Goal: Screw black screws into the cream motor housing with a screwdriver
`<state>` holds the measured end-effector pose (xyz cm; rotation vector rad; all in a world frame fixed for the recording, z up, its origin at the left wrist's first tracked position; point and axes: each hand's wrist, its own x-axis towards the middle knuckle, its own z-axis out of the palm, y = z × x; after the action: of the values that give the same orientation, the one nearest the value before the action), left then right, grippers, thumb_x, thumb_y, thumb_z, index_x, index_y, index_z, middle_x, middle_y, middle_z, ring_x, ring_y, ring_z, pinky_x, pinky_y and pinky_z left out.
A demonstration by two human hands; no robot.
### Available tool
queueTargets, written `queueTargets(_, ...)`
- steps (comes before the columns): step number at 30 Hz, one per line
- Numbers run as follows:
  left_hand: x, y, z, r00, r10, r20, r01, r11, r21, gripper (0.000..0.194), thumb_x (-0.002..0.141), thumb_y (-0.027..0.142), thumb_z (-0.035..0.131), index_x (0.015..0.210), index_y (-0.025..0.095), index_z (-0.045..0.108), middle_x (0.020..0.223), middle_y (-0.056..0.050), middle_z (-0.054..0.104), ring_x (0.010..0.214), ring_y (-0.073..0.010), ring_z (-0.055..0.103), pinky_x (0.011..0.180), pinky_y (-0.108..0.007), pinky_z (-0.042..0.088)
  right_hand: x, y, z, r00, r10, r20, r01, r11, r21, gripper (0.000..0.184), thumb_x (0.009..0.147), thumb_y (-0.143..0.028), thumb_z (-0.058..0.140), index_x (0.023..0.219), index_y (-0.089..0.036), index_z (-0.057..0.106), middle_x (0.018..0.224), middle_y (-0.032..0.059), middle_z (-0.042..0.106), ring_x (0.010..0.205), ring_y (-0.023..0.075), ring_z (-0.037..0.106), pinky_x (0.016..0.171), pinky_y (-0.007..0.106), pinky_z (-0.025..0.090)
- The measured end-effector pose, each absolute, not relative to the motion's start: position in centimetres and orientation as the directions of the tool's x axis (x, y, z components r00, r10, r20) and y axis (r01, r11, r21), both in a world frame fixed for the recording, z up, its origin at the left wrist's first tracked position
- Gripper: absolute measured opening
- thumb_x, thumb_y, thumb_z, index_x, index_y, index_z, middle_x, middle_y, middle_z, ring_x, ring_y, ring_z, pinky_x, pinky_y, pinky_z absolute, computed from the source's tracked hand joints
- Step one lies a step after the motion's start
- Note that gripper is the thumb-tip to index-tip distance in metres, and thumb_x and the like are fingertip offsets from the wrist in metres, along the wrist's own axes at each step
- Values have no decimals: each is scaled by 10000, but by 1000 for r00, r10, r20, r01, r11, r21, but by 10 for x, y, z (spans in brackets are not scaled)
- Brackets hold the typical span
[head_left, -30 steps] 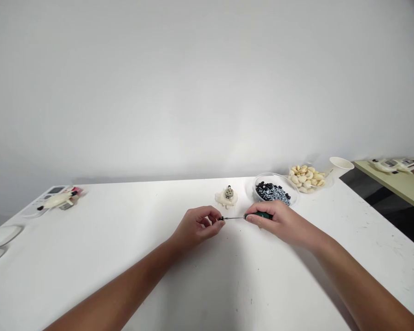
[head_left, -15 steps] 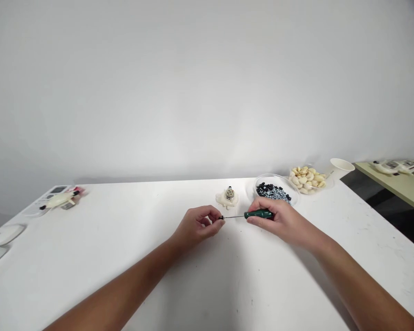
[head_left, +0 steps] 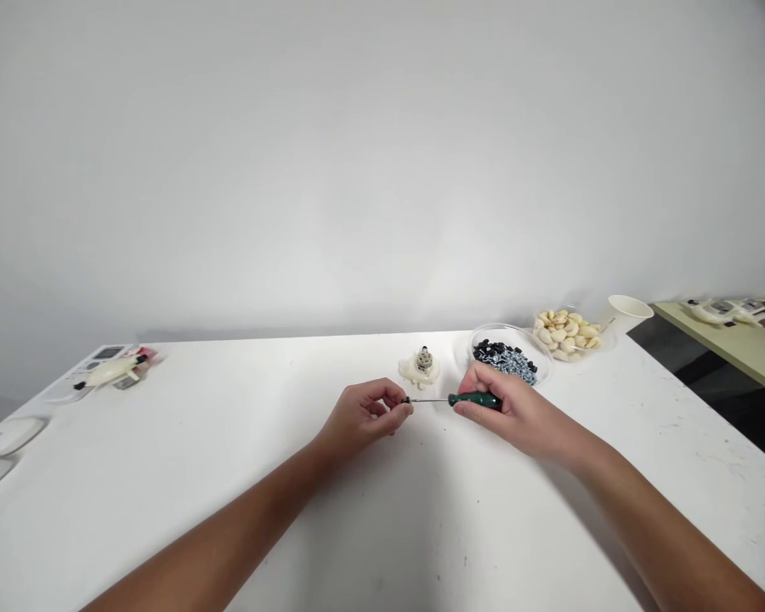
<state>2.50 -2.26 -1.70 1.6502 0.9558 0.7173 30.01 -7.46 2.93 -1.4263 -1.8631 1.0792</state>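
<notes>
Against a pale wall (head_left: 382, 170) stood our white table (head_left: 184, 442). Our right hand (head_left: 508, 404) was wrapped around a green-handled screwdriver (head_left: 475, 399), its thin shaft reaching left to a small dark part (head_left: 406, 399) that our left hand (head_left: 368, 412) pinched, just in front of a cream-coloured piece (head_left: 414, 371) and near a clear dish (head_left: 544, 351) of black and silvery bits (head_left: 505, 361).

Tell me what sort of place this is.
Likely an assembly workstation: a white table bears a clear dish of small black and metal parts, and the right hand holds a green-handled screwdriver.
</notes>
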Motion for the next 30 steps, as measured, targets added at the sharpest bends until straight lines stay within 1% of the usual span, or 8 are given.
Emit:
queueTargets(4,26,-23,-15,514,858,-7,241,-137,961,223,908,374,721,856,165,663,737,9,606,622,-113,593,609,-248,545,300,-71,28,-268,963,-42,556,119,-823,272,1036,-478,589,926,-234,637,814,-4,588,686,154,470,583,286,328)
queueTargets(9,25,-22,-16,499,866,3,244,-145,959,226,911,377,715,859,164,662,762,2,619,620,-114,604,604,-250,548,295,-71,26,-286,958,-11,607,173,-776,330,1084,-470,487,906,-229,625,791,-5,579,681,155,482,607,296,338)
queueTargets(14,25,-22,-16,524,852,-7,254,-149,956,219,925,373,700,873,162,665,752,4,620,625,-114,601,601,-244,540,295,-74,26,-327,945,-10,558,184,-809,178,1037,-415,602,991,-247,565,839,-21,589,683,146,487,595,274,339)
queueTargets(19,26,-24,-13,550,835,-1,285,-187,940,221,934,379,684,880,166,672,755,5,622,627,-116,615,595,-232,522,302,-74,27,-375,927,-2,539,217,-814,204,1020,-450,631,991,-248,625,895,-2,642,747,165,531,633,279,366)
queueTargets(22,27,-25,-12,551,834,25,327,-243,913,200,930,361,677,874,169,681,736,7,625,607,-106,603,569,-212,482,304,-74,32,-378,926,-2,548,222,-806,229,1014,-464,637,949,-245,658,843,-8,627,714,158,517,611,275,346)
queueTargets(25,27,-26,-13,561,822,96,349,-340,873,165,928,327,658,864,178,685,756,1,646,627,-101,593,577,-201,469,304,-75,36,-376,926,-11,588,229,-776,275,1022,-487,618,920,-242,688,788,-11,609,674,152,492,589,282,322)
queueTargets(28,27,-27,-15,593,788,164,330,-424,843,126,915,295,653,856,187,685,789,-6,668,685,-112,598,618,-203,487,305,-74,36,-379,925,-21,630,241,-738,364,1055,-506,546,862,-231,686,722,-14,558,638,148,448,579,296,301)
queueTargets(30,28,-27,-15,602,779,178,325,-442,836,109,904,283,657,851,192,685,800,-9,677,707,-117,603,634,-206,492,304,-73,35,-381,924,-32,644,241,-726,424,1077,-501,490,814,-218,664,680,-14,509,623,150,419,579,305,293)
